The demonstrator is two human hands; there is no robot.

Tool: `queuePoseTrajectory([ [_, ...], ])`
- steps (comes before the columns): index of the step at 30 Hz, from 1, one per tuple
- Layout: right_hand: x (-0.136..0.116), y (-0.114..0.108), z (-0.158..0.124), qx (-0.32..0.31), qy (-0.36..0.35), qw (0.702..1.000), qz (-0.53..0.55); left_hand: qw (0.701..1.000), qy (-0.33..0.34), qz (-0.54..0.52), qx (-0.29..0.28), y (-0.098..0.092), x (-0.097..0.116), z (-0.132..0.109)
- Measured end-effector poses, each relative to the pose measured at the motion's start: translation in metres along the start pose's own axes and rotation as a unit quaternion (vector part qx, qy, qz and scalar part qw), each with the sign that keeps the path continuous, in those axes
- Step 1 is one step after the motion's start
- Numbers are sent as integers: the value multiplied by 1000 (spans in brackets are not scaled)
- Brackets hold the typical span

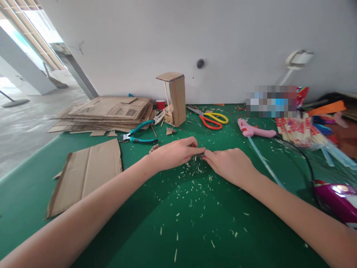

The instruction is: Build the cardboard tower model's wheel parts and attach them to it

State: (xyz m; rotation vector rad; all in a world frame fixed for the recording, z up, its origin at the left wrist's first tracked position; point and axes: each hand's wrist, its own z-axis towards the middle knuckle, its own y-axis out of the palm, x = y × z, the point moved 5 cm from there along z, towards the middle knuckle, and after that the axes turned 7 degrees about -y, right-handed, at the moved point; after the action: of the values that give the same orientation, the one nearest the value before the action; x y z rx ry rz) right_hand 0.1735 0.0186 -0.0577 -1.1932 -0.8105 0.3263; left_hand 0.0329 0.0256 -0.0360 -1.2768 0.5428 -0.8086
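Note:
My left hand and my right hand meet above the middle of the green tabletop, fingertips almost touching. Both are closed in a pinch around a small, thin, dark grey piece, mostly hidden by the fingers; its kind cannot be made out. Pale curled shavings lie scattered beneath and in front of the hands. Beyond them stands a small upright cardboard structure with a flat top and a thin stick at its side. A small cardboard scrap lies beside my left wrist.
Teal-handled cutters, scissors and a pink glue gun lie beyond the hands. Stacked cardboard and a loose sheet are leftward. Packaged sticks and a magenta device sit rightward. A wall rises behind.

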Motion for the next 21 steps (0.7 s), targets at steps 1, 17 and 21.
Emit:
queuePoseTrajectory([
  [1,0,0,0,-3,-1,1000,0,1000,-2,-3,-1,0,0,0],
  [17,0,-1,1,-20,0,1000,10,1000,-4,-14,13,5,-5,-1],
  [21,-3,-2,1,-30,-40,998,32,1000,-6,-19,13,4,-5,-1],
])
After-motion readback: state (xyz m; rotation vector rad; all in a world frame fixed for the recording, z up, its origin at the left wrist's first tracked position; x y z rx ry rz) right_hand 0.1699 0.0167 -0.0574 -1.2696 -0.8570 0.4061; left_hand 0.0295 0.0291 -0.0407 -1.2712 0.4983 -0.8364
